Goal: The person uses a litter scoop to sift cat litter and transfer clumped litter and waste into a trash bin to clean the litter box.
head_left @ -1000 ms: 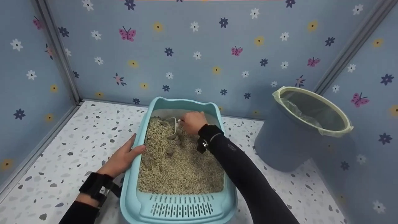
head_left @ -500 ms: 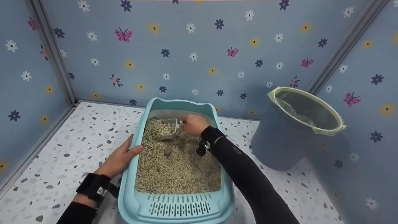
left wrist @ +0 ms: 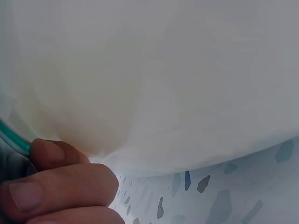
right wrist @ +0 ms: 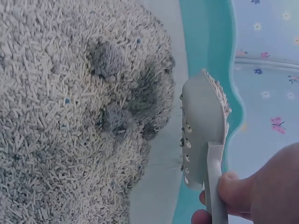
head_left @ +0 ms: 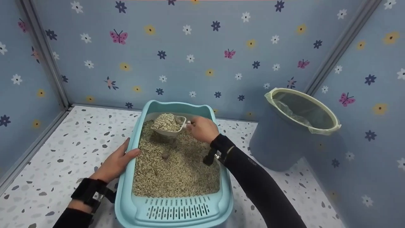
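Right hand (head_left: pixel 202 128): fingers pinched round handle of pale slotted litter scoop (head_left: pixel 169 126); thumb and fingertips (right wrist: pixel 233 189) visible on handle in right wrist view. Scoop raised clear above litter at far end of box, held level and heaped with pellets, apparently so load stays put while loose grains drop through slots.

Left hand (head_left: pixel 117 163): laid against left rim of litter box, thumb hooked over edge, fingers (left wrist: pixel 51 186) curled against white outer wall just under rim; likely there to steady box against scooping. Nothing else held.

Litter box (head_left: pixel 126 196): turquoise plastic, raised back, slotted step at near end, standing on speckled terrazzo floor (head_left: pixel 76 133). Filled with beige pellet litter (head_left: pixel 177 171); hollow left beneath scoop. Dark grey clumps (right wrist: pixel 107 58) on surface in right wrist view; one small clump (head_left: pixel 165 155) near middle in head view.

Waste bin (head_left: pixel 294 126): grey, lined with pale green bag, mouth open, standing to right of box, apart from it, in corner.

Surround: blue walls (head_left: pixel 196 47) patterned with flowers and butterflies on three sides. Black wrist straps on both dark sleeves.

Obstructions: high right wall of box and right forearm lie between scoop and bin; otherwise open space above.
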Available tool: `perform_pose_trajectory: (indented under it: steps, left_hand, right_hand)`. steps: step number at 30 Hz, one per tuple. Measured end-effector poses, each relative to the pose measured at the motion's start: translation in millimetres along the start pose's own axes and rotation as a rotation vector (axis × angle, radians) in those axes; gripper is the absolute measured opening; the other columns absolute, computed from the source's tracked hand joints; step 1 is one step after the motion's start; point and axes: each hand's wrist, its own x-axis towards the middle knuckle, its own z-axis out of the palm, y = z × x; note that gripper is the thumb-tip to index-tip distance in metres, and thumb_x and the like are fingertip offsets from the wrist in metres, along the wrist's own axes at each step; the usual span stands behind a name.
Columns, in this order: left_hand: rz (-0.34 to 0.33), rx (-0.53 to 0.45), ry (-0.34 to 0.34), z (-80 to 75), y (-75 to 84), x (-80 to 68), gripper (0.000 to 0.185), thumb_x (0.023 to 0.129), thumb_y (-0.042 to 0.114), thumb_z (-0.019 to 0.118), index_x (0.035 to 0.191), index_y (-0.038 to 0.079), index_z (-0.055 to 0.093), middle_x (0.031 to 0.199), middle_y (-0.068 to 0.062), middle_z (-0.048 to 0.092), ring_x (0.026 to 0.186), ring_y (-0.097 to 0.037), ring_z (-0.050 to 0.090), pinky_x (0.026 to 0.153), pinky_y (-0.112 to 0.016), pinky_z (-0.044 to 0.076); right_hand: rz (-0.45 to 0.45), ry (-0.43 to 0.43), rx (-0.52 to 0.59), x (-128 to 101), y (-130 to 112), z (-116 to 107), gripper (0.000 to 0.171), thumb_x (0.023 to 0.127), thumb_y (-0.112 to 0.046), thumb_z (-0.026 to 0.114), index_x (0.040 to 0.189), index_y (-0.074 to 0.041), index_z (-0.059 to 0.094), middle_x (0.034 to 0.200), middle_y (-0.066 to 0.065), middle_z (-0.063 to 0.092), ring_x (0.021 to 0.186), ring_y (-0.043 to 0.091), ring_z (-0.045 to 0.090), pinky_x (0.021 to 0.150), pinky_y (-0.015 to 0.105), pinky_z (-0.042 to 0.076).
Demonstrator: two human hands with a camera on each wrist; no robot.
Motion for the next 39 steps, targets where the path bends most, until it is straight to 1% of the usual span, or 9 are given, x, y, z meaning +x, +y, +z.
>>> perform_pose_trajectory:
  steps: [4,7,10,15,19,26,28,35,39]
  left_hand:
    - [-0.020,0.008,0.016,-2.2,-1.9,-3.3,0.087,0.116,0.049,0.049,0.181,0.016,0.002,0.179,-0.034,0.020,0.147,-0.056,0.050,0.118,-0.065,0.045]
    - [-0.027,0.001,0.021,-4.4,-3.7,-5.0,0.087,0.116,0.049,0.050,0.181,0.016,0.001,0.178,-0.035,0.020,0.145,-0.056,0.052,0.118,-0.066,0.046]
    - [-0.030,-0.001,0.023,-6.4,-5.7,-6.6,0.087,0.117,0.048,0.050,0.181,0.015,0.000,0.179,-0.035,0.018,0.146,-0.058,0.051,0.118,-0.066,0.046]
    - [-0.029,-0.005,0.023,-7.9,-8.2,-8.2,0.086,0.117,0.047,0.049,0.181,0.014,0.001,0.178,-0.035,0.020,0.144,-0.057,0.053,0.115,-0.064,0.049]
    - [-0.027,-0.004,0.027,-8.3,-9.1,-9.2,0.086,0.117,0.047,0.050,0.181,0.014,0.002,0.176,-0.036,0.025,0.140,-0.055,0.058,0.111,-0.062,0.053]
    - [-0.032,0.001,0.022,-7.1,-10.4,-8.8,0.087,0.117,0.046,0.049,0.181,0.013,0.000,0.175,-0.038,0.026,0.137,-0.054,0.060,0.110,-0.062,0.055]
    - [-0.026,0.000,0.023,-6.4,-11.0,-8.9,0.086,0.117,0.046,0.049,0.181,0.014,0.001,0.175,-0.036,0.026,0.137,-0.053,0.060,0.110,-0.060,0.055]
    - [-0.012,0.006,0.038,-5.8,-14.6,-10.0,0.084,0.118,0.045,0.048,0.180,0.010,0.003,0.175,-0.037,0.027,0.137,-0.052,0.060,0.110,-0.058,0.054]
    - [-0.011,-0.006,0.040,-4.1,-15.4,-9.4,0.083,0.118,0.043,0.048,0.181,0.012,0.005,0.175,-0.036,0.028,0.138,-0.052,0.060,0.112,-0.059,0.052]
  right_hand:
    - [-0.020,0.048,-0.009,-14,-5,-3,0.030,0.117,-0.035,0.063,0.094,-0.016,0.068,0.079,0.000,0.058,0.069,0.018,0.050,0.067,0.036,0.038]
    - [-0.028,0.101,-0.032,-23,-8,-5,0.028,0.116,-0.037,0.064,0.100,-0.017,0.074,0.084,0.000,0.067,0.070,0.018,0.055,0.064,0.036,0.042]
    - [-0.038,0.138,-0.026,-35,-7,-7,0.026,0.115,-0.038,0.066,0.102,-0.018,0.075,0.084,-0.003,0.069,0.068,0.016,0.056,0.062,0.035,0.044]
    - [-0.093,0.189,0.044,-60,3,-12,0.024,0.113,-0.035,0.069,0.098,-0.018,0.076,0.072,-0.008,0.058,0.059,0.010,0.046,0.057,0.031,0.037]
    - [-0.149,0.221,0.108,-85,15,-13,0.023,0.113,-0.032,0.069,0.097,-0.018,0.078,0.069,-0.010,0.054,0.056,0.007,0.040,0.056,0.030,0.033]
    - [-0.126,0.205,0.187,-120,32,-17,0.021,0.112,-0.030,0.072,0.118,-0.016,0.085,0.079,-0.010,0.064,0.060,0.006,0.048,0.058,0.030,0.042]
    - [-0.122,0.201,0.203,-123,33,-18,0.021,0.112,-0.031,0.072,0.118,-0.016,0.085,0.080,-0.010,0.065,0.060,0.006,0.050,0.057,0.030,0.044]
    - [-0.164,0.172,0.236,-116,29,-16,0.021,0.113,-0.035,0.070,0.106,-0.019,0.083,0.076,-0.011,0.059,0.062,0.007,0.049,0.059,0.031,0.042]
    - [-0.166,0.141,0.263,-123,36,-21,0.021,0.112,-0.036,0.071,0.112,-0.021,0.085,0.084,-0.012,0.067,0.069,0.005,0.056,0.063,0.030,0.049]
